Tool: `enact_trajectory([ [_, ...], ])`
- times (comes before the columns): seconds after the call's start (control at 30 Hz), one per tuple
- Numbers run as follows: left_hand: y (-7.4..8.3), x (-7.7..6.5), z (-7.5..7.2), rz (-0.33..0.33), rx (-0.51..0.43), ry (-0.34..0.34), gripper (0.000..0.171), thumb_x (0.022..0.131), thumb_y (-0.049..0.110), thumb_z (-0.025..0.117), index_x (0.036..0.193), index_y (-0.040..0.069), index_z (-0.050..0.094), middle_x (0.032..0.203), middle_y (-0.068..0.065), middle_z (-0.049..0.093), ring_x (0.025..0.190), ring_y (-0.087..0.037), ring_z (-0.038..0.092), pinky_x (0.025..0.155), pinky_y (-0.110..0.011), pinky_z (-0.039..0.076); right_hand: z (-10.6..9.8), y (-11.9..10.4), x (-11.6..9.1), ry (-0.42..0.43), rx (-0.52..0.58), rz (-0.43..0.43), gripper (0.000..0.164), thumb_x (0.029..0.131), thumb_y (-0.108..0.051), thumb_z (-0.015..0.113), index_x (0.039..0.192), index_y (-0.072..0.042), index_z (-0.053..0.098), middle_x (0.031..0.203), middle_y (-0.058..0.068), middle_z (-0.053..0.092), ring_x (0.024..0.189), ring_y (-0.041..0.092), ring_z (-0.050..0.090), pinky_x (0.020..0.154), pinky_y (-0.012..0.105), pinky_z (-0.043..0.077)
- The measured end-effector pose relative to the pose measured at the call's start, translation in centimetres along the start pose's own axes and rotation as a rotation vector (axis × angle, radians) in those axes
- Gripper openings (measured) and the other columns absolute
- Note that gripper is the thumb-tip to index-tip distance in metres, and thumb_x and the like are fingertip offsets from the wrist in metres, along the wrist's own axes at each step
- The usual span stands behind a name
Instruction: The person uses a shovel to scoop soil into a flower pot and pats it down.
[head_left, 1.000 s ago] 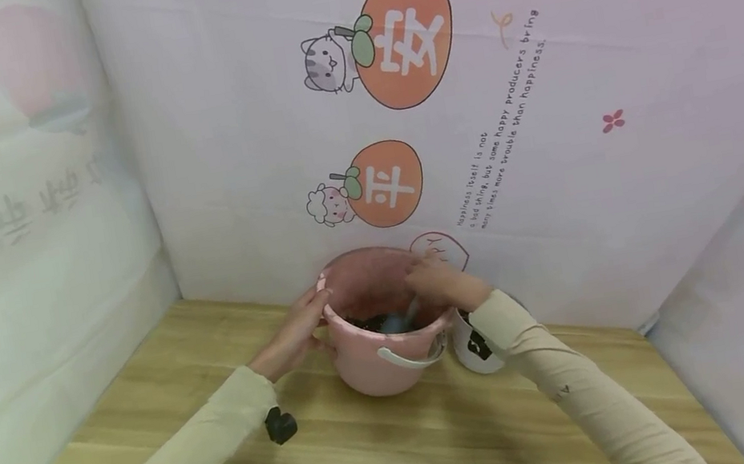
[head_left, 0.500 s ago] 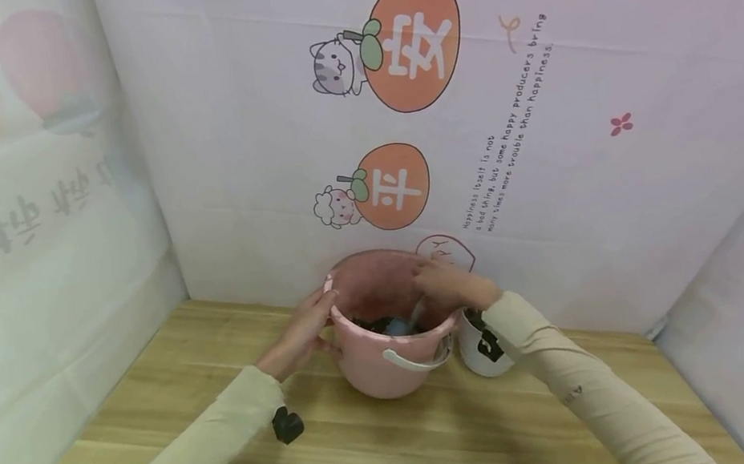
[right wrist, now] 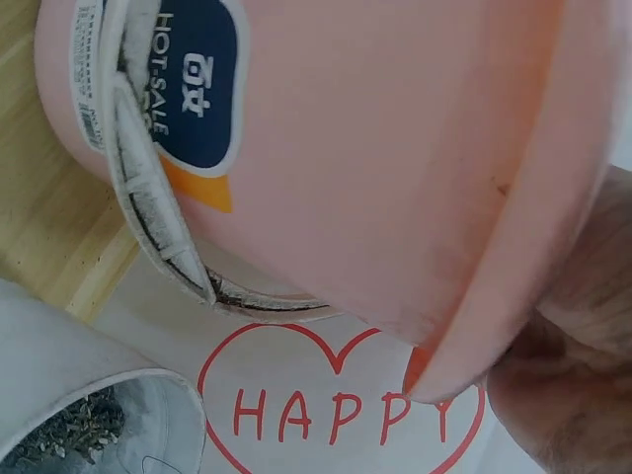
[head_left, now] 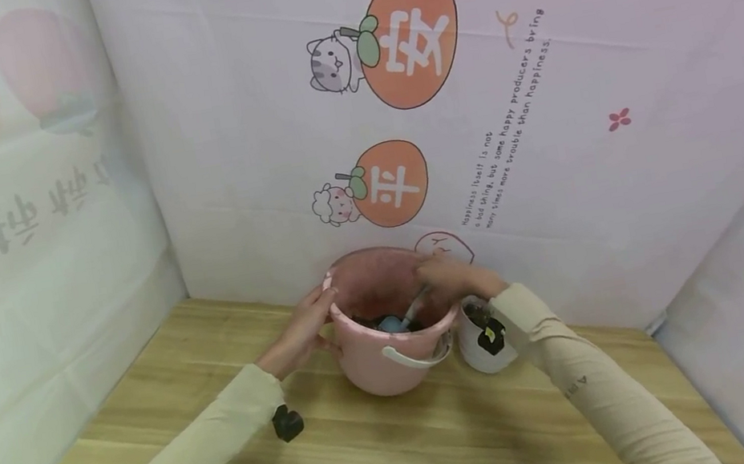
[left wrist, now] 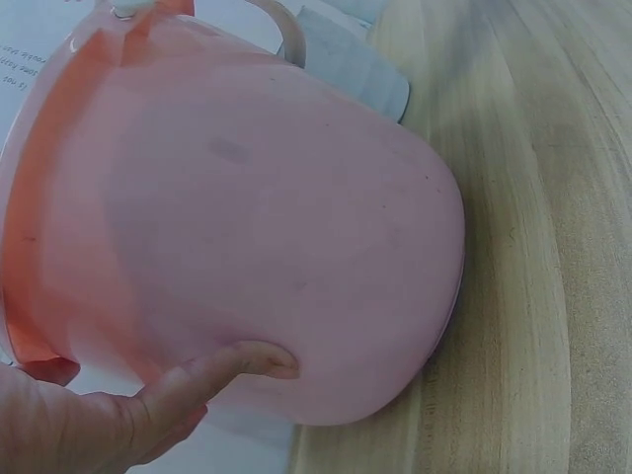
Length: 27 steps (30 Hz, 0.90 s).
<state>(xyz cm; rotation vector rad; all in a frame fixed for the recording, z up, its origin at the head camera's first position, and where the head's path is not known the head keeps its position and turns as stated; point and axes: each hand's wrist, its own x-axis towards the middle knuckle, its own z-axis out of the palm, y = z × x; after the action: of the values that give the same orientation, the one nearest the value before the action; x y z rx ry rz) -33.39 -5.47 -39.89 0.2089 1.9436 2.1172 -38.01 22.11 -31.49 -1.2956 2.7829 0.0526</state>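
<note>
A pink bucket (head_left: 393, 362) stands upright on the wooden table, its white handle (head_left: 413, 362) hanging at the front right. My left hand (head_left: 300, 331) grips its left rim and side; the left wrist view shows the thumb (left wrist: 222, 373) pressed against the bucket wall. My right hand (head_left: 452, 276) reaches in over the right rim and holds the pale handle of a small scoop, whose blue blade (head_left: 392, 324) rests in dark loose material at the bottom. In the right wrist view the bucket wall hides most of that hand (right wrist: 573, 365).
Just right of the bucket stands a white pot (head_left: 480, 361) with dry, dark bits (right wrist: 74, 430) inside. White printed cloth (head_left: 244, 163) hangs close behind the bucket, and more cloth closes off both sides of the wooden table (head_left: 379, 458).
The scoop's blade has shifted slightly left inside the bucket, and its pale handle shows more. My right hand has moved a little to the right; the left hand keeps its grip.
</note>
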Motion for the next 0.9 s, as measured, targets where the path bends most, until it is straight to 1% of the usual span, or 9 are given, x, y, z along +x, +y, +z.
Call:
enact_trajectory([
  [0.07,-0.2,0.0,-0.1,-0.001,0.003,0.001,0.061,0.114,0.032,0.041,0.168,0.012,0.022,0.17,-0.022,0.026,0.147,-0.049,0.036,0.078,-0.066,0.064,0.1,0.3,0.0,-0.003,0.025,-0.018,0.003,0.089,-0.016,0.08,0.087,-0.014,0.08,0.082,-0.004,0.069,0.081,0.014,0.056,0.086,0.045,0.047],
  [0.1,-0.2,-0.1,-0.1,-0.002,0.005,0.001,0.061,0.114,0.033,0.041,0.168,0.012,0.022,0.169,-0.022,0.026,0.148,-0.049,0.036,0.078,-0.066,0.064,0.9,1.6,0.2,0.009,0.039,-0.057,0.005,0.091,-0.019,0.079,0.088,-0.015,0.081,0.083,-0.004,0.068,0.08,0.013,0.055,0.085,0.042,0.048],
  [0.13,-0.3,-0.1,-0.1,-0.003,0.006,0.001,0.061,0.114,0.032,0.041,0.168,0.012,0.022,0.169,-0.023,0.026,0.148,-0.049,0.035,0.078,-0.066,0.064,1.0,1.7,0.1,0.009,0.056,-0.073,0.005,0.092,-0.019,0.078,0.089,-0.015,0.08,0.083,-0.004,0.068,0.08,0.012,0.055,0.084,0.042,0.05],
  [0.3,-0.6,-0.6,-0.2,-0.001,0.0,0.01,0.061,0.113,0.032,0.041,0.168,0.012,0.022,0.17,-0.024,0.024,0.149,-0.051,0.034,0.079,-0.068,0.063,0.8,1.8,0.2,0.019,0.133,-0.17,0.009,0.094,-0.017,0.076,0.089,-0.011,0.081,0.078,-0.003,0.069,0.072,0.006,0.05,0.069,0.029,0.05],
  [0.33,-0.6,-0.6,-0.2,0.001,-0.003,0.009,0.061,0.113,0.032,0.041,0.167,0.011,0.022,0.17,-0.024,0.023,0.149,-0.051,0.033,0.079,-0.069,0.062,0.0,0.7,0.0,0.008,0.138,-0.154,0.006,0.093,-0.013,0.077,0.089,-0.009,0.081,0.078,-0.002,0.07,0.071,0.006,0.05,0.069,0.03,0.051],
  [0.43,-0.6,-0.5,-0.2,0.009,0.004,0.01,0.061,0.113,0.033,0.041,0.168,0.012,0.022,0.171,-0.022,0.023,0.149,-0.05,0.033,0.079,-0.068,0.063,-0.2,0.9,0.2,0.005,0.129,-0.145,0.004,0.092,-0.01,0.078,0.091,-0.009,0.082,0.08,-0.001,0.072,0.074,0.007,0.054,0.073,0.029,0.053],
  [0.5,-0.4,-0.3,-0.1,0.012,0.011,0.015,0.061,0.113,0.034,0.041,0.168,0.013,0.023,0.171,-0.021,0.024,0.149,-0.05,0.034,0.078,-0.067,0.063,-0.5,1.1,0.2,0.009,0.131,-0.134,0.004,0.091,-0.008,0.078,0.091,-0.009,0.082,0.083,0.001,0.073,0.079,0.011,0.058,0.077,0.033,0.055],
  [0.63,-0.2,-0.1,0.0,0.027,0.009,0.026,0.06,0.112,0.032,0.042,0.167,0.011,0.026,0.17,-0.022,0.026,0.149,-0.051,0.035,0.078,-0.067,0.063,-1.0,1.5,0.2,0.023,0.154,-0.123,0.004,0.09,-0.006,0.078,0.088,-0.007,0.082,0.084,0.006,0.068,0.081,0.017,0.058,0.078,0.038,0.055],
  [0.9,-0.1,-0.2,0.1,0.034,0.019,0.026,0.059,0.113,0.031,0.042,0.166,0.009,0.027,0.169,-0.023,0.026,0.148,-0.051,0.036,0.074,-0.065,0.065,-1.3,2.0,-0.2,0.019,0.197,-0.168,0.005,0.092,-0.007,0.078,0.092,-0.006,0.083,0.09,0.006,0.071,0.088,0.019,0.061,0.083,0.043,0.056],
])
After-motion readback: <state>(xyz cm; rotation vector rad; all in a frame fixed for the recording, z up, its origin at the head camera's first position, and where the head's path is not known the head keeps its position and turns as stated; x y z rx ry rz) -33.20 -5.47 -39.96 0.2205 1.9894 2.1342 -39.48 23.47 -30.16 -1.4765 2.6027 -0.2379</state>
